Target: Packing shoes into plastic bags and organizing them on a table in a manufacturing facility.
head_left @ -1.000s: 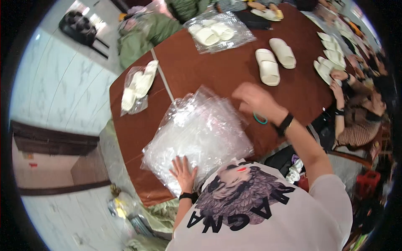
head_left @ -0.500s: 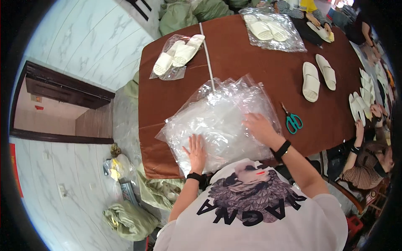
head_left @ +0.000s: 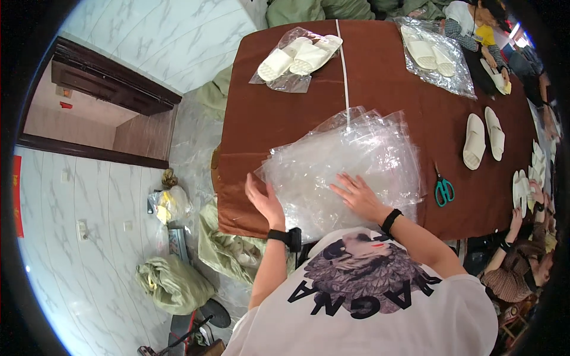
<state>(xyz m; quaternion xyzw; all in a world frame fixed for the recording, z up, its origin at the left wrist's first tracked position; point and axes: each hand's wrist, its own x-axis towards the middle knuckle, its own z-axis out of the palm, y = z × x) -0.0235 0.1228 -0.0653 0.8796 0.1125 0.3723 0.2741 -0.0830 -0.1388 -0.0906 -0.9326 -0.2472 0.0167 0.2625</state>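
Observation:
A loose stack of clear plastic bags [head_left: 309, 172] lies on the brown-covered table [head_left: 249, 130] right in front of me. My right hand [head_left: 361, 197] rests on top of the stack near its middle, fingers spread. At the stack's left edge is my left hand [head_left: 265, 203], thumb apart from the fingers and nothing held; whether it touches the bags I cannot tell. To the right of the stack lie teal-handled scissors [head_left: 443, 191]. Past the far left of the stack, a pair of white slippers [head_left: 297, 57] sits in a clear bag.
Another bagged slipper pair [head_left: 430, 54] lies at the far right, with two unbagged slippers [head_left: 475, 142] nearer. A white strip [head_left: 343, 71] crosses the cloth. Co-workers handle slippers along the right side. Green sacks [head_left: 175, 283] stand on the floor at left.
My left hand has lifted off the bags and moved to their left edge. My right hand has shifted inward from the right part of the stack. The view has turned slightly.

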